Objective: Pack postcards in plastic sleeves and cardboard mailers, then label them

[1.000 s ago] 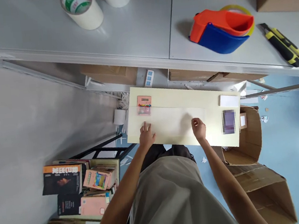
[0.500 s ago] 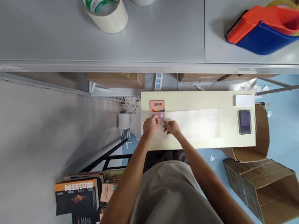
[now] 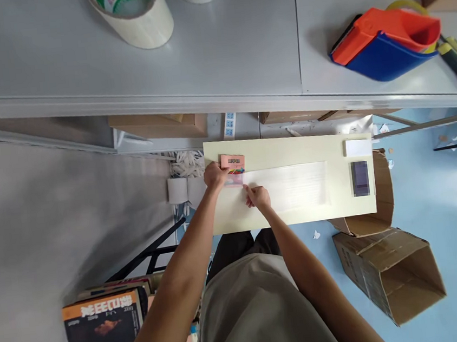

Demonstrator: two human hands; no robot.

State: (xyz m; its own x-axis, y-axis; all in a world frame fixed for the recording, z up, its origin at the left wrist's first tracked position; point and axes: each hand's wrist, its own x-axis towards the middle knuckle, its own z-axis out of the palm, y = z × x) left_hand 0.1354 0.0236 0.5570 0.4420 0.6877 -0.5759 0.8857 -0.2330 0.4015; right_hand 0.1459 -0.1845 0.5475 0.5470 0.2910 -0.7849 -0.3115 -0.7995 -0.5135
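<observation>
A small pink book (image 3: 233, 162) with a coloured strip lies flat on the pale board (image 3: 279, 152). A thin, whitish see-through sheet (image 3: 291, 186) stretches to the right from it and covers its lower part. My left hand (image 3: 215, 176) is closed at the book's left edge, thumb on the cover; the fingers beneath are hidden. By the book's lower right corner, my right hand (image 3: 258, 195) pinches the edge of the sheet, with its other fingers curled.
A white box (image 3: 357, 147) and a blurred dark object (image 3: 360, 178) lie at the board's right end. Beyond stands a grey table (image 3: 232, 51) with tape rolls (image 3: 143, 25) and an orange-blue tape dispenser (image 3: 382, 43). Cardboard boxes (image 3: 390, 273) and stacked books (image 3: 101, 320) flank me.
My left hand has moved left and slightly up, from the sheet's edge to the book's left side. My right hand stays near the book's lower right corner. The whole view has shifted slightly.
</observation>
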